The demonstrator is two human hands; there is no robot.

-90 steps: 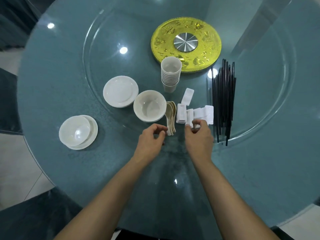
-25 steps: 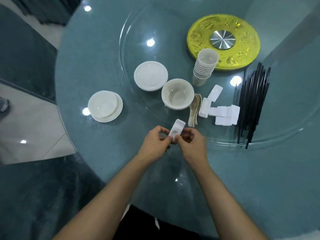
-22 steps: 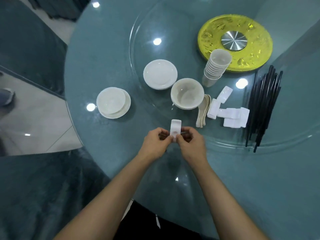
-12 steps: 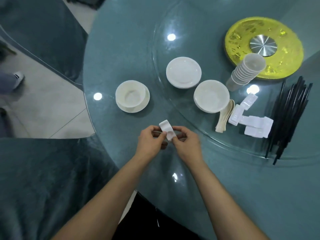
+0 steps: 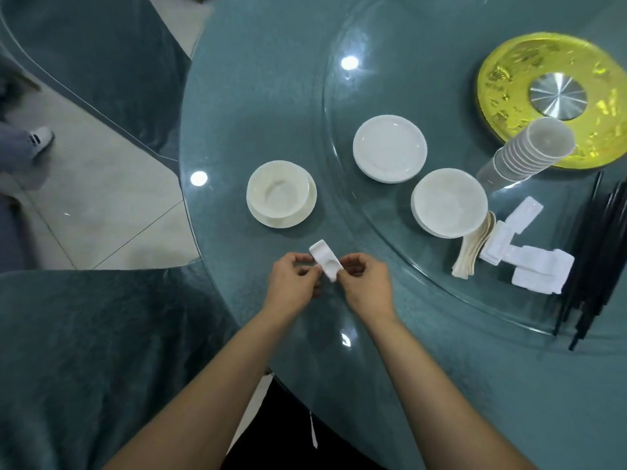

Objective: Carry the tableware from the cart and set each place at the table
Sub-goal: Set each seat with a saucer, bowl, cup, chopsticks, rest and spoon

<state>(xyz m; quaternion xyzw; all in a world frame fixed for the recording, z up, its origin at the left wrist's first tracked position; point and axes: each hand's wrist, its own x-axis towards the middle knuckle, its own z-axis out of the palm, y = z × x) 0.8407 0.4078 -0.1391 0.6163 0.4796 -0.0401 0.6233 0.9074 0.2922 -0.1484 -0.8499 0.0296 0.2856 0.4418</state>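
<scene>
Hands: the left hand [image 5: 293, 283] and the right hand [image 5: 364, 286] are close together over the near edge of the round blue-green glass-topped table [image 5: 237, 96]; both are clamped by the fingertips on one small white rectangular ceramic rest [image 5: 325, 264], each hand at its own side of it
Thing in hand: the rest is tilted, just beside the started place on its near side; whether it touches the glass I cannot tell
Done: one place is begun; a white ceramic bowl [image 5: 276, 191] sits in a round white saucer [image 5: 310, 210] on the table, outside the turntable
Left for this place: in my judgement the rest is to be laid down; then a spoon, a cup and chopsticks
Supply: on the clear glass turntable [image 5: 327, 137] wait a stack of white plates [image 5: 389, 148]; a stack of white bowls [image 5: 449, 201]; a leaning stack of translucent cups [image 5: 529, 149]; a bundle of cream spoons [image 5: 473, 249]; a heap of white rests [image 5: 536, 266]; a bundle of black chopsticks [image 5: 604, 252]
Progress: early, I judge; most tableware is not placed; the cart and other places are not in view
</scene>
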